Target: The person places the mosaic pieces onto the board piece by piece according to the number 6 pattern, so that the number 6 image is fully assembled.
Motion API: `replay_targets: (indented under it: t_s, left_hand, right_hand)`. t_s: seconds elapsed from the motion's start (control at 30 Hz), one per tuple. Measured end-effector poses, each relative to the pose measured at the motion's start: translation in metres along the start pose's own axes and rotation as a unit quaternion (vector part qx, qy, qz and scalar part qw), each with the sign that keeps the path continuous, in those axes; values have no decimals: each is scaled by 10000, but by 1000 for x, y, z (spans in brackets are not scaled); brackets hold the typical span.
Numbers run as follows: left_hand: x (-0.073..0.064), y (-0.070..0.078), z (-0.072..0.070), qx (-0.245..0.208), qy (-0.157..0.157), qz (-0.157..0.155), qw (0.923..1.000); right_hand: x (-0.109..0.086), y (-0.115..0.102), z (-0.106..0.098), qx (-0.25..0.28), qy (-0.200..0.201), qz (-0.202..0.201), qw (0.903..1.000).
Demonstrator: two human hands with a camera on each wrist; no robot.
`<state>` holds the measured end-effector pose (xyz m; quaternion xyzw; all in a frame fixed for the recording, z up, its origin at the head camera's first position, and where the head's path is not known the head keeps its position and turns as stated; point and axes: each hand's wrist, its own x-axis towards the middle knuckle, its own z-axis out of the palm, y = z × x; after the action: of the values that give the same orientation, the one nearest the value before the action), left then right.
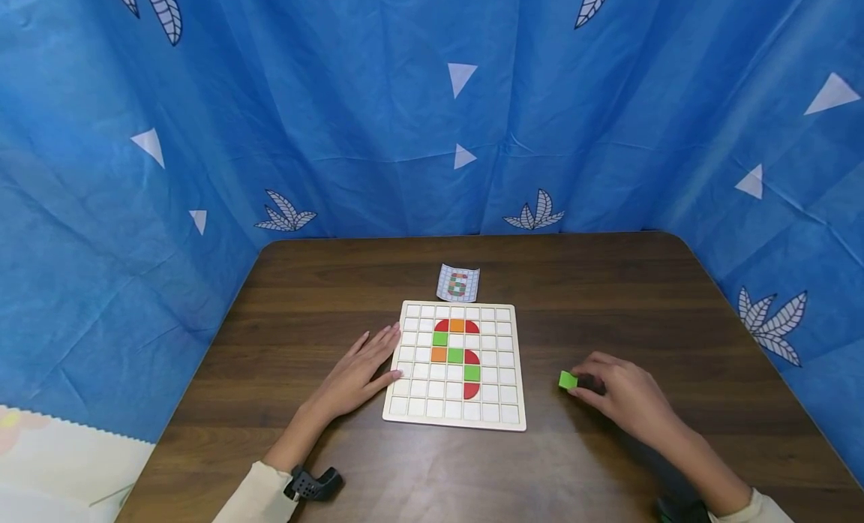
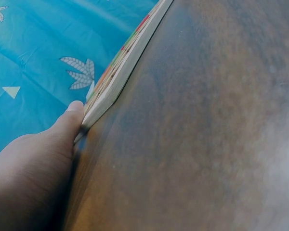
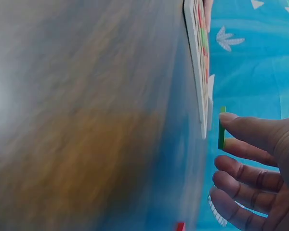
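A white gridded board (image 1: pixel 416 409) lies on the table. Set in its cells is a figure of square green and orange tiles, such as the green tile (image 1: pixel 472 373), and several rounded red tiles. Flat beside the board, my left hand (image 1: pixel 358 377) touches its left edge with fingers extended; the left wrist view has the thumb (image 2: pixel 73 115) at the board's side. To the right of the board, my right hand (image 1: pixel 628 395) pinches a green square tile (image 1: pixel 568 380) between thumb and fingers. In the right wrist view that tile (image 3: pixel 222 130) is edge-on, with the other fingers loosely curled.
Behind the board is a small pattern card (image 1: pixel 458 284) with a similar coloured figure. A red piece (image 3: pixel 180 226) shows at the bottom of the right wrist view. The brown wooden table (image 1: pixel 324 283) is bordered by a blue curtain (image 1: pixel 378 133).
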<state>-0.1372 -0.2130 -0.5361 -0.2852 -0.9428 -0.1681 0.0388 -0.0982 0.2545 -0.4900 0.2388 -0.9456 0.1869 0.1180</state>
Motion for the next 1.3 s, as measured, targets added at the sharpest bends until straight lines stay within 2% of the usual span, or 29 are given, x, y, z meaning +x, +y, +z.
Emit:
replay_targets:
  t_s: [0.27,0.53,0.8,1.1,1.3]
  left_hand:
    - [1,-1,1,19,-139,-99,9999]
    - [0,0,1,-10,-100,-71,9999]
    - [-1,0,0,0,-14,5,10000]
    - [0,1,0,50,23,19,10000]
    - [0,0,0,53,39,13,10000]
  right_hand:
    - [11,-17,1,161,32,-124,9998]
    - [18,-30,10,336,91,-330,9988]
    - [27,-45,16,515,-292,-220,9980]
    - [33,-58,21,507,-393,-461,9969]
    - [38,-66,23,484,-611,-545,9955]
